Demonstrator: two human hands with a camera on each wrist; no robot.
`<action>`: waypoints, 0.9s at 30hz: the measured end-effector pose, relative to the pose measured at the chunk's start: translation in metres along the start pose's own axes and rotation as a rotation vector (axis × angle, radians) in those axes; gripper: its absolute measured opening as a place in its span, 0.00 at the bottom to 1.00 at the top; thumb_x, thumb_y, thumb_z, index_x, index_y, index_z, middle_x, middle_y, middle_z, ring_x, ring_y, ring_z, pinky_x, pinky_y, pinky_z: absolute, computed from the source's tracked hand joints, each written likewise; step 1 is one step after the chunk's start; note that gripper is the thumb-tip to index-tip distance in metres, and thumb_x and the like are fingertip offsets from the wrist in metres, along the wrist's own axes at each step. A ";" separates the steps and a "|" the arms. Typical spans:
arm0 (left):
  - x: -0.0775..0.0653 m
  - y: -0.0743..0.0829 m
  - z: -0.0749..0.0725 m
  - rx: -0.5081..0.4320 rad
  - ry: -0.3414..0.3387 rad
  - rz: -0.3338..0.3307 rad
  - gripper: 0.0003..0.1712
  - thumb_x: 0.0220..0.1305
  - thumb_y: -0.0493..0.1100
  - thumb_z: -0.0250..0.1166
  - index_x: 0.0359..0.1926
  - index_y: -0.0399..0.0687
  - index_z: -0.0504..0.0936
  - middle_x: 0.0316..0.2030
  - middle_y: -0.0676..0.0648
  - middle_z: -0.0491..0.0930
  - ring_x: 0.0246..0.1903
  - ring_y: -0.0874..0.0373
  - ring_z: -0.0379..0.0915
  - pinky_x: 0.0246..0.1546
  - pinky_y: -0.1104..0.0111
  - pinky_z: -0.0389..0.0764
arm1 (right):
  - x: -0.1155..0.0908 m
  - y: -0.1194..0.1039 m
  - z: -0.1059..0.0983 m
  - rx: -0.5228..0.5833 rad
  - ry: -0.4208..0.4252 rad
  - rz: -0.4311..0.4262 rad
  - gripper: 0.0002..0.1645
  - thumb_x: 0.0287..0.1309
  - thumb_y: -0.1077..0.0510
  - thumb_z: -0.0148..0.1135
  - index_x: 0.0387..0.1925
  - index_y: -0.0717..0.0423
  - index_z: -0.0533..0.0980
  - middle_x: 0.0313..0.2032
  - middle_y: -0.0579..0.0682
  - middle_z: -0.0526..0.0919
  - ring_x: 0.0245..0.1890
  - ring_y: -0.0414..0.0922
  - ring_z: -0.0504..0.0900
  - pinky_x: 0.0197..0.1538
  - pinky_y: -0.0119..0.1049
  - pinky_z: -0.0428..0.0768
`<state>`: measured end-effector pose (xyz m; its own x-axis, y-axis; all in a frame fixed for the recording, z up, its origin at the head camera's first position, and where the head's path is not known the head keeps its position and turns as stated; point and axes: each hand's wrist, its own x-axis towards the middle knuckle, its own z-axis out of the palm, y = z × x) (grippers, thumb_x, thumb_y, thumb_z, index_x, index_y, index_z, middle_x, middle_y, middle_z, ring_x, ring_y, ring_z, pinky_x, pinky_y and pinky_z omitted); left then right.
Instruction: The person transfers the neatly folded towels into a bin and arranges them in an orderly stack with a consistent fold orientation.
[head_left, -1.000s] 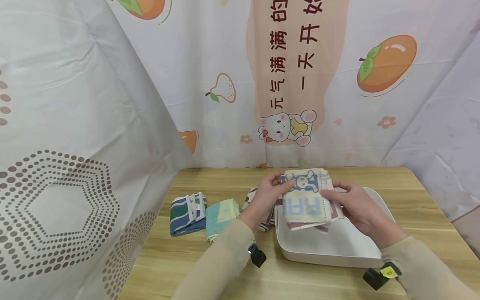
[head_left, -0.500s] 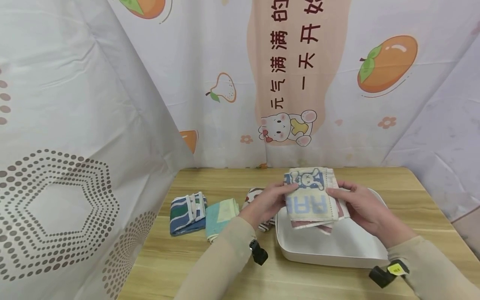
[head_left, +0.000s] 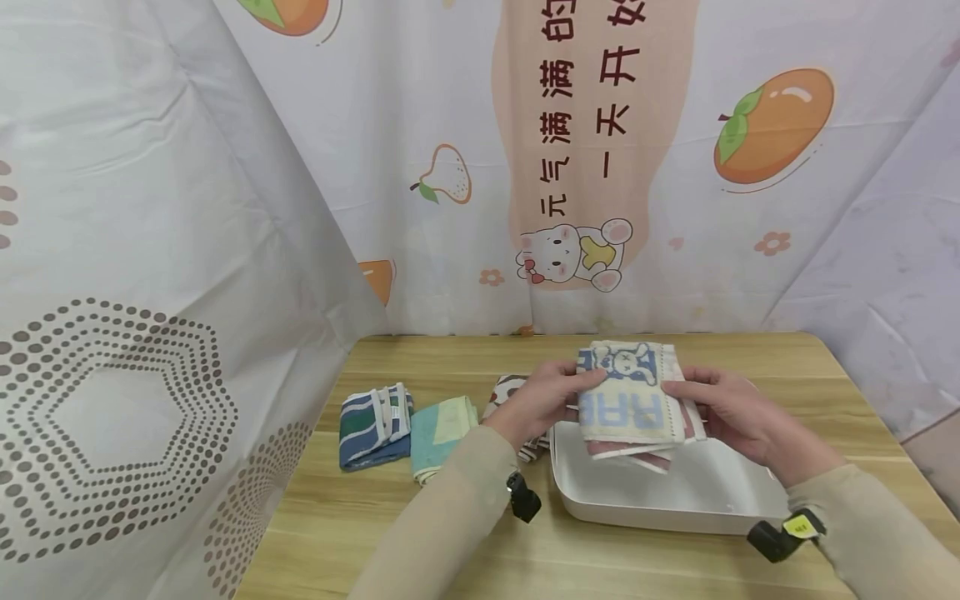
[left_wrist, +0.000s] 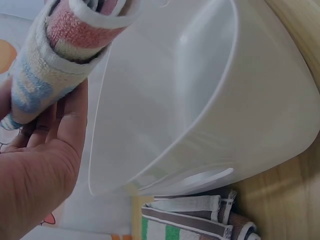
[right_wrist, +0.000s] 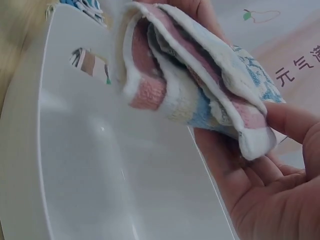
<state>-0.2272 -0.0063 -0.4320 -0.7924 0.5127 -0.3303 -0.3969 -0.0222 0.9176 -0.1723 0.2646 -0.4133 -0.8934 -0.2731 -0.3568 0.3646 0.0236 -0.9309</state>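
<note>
Both hands hold a folded towel point(head_left: 626, 408) above a white plastic bin point(head_left: 667, 521). The towel is cream with a blue bunny and blue letters, and pink layers with white hems show at its lower edge. My left hand point(head_left: 543, 400) grips its left side, thumb on top and fingers underneath. On the opposite side my right hand point(head_left: 738, 417) pinches the towel point(right_wrist: 200, 80) between thumb and fingers. In the right wrist view the folded layers stand slightly apart. The bin's inside point(right_wrist: 125, 175) shows bare white plastic in that view.
Left of the bin, folded towels lie in a row on the wooden table point(head_left: 322, 533): a blue-green striped one point(head_left: 375, 425), a teal and yellow one point(head_left: 442, 433), and a brown-patterned one point(head_left: 504, 392) partly behind the left hand. A printed curtain point(head_left: 420, 250) hangs behind.
Both hands have shifted a little to the right with the folded towel, over the bin. The towels on the table have not moved.
</note>
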 end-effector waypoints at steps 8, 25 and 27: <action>0.009 0.002 0.006 0.083 0.055 -0.043 0.27 0.65 0.49 0.73 0.59 0.43 0.78 0.44 0.44 0.85 0.41 0.51 0.84 0.41 0.58 0.88 | 0.007 0.002 -0.014 -0.083 -0.051 0.077 0.21 0.73 0.52 0.59 0.58 0.62 0.70 0.40 0.49 0.88 0.40 0.46 0.88 0.44 0.42 0.88; 0.028 0.015 0.022 0.163 0.035 -0.135 0.14 0.70 0.47 0.67 0.50 0.43 0.82 0.41 0.43 0.85 0.35 0.49 0.84 0.36 0.57 0.88 | 0.019 0.003 -0.044 -0.190 -0.125 0.156 0.13 0.74 0.52 0.58 0.46 0.58 0.77 0.36 0.53 0.90 0.35 0.46 0.89 0.38 0.40 0.88; 0.031 0.014 0.023 0.164 0.040 -0.143 0.12 0.70 0.46 0.66 0.47 0.42 0.82 0.40 0.43 0.84 0.34 0.49 0.84 0.37 0.56 0.88 | 0.021 0.003 -0.048 -0.197 -0.140 0.165 0.14 0.74 0.52 0.57 0.47 0.60 0.78 0.36 0.54 0.90 0.34 0.46 0.89 0.38 0.40 0.88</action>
<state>-0.2464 0.0292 -0.4238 -0.7526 0.4659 -0.4654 -0.4286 0.1899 0.8833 -0.2023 0.3055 -0.4272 -0.7765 -0.3793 -0.5031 0.4317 0.2614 -0.8633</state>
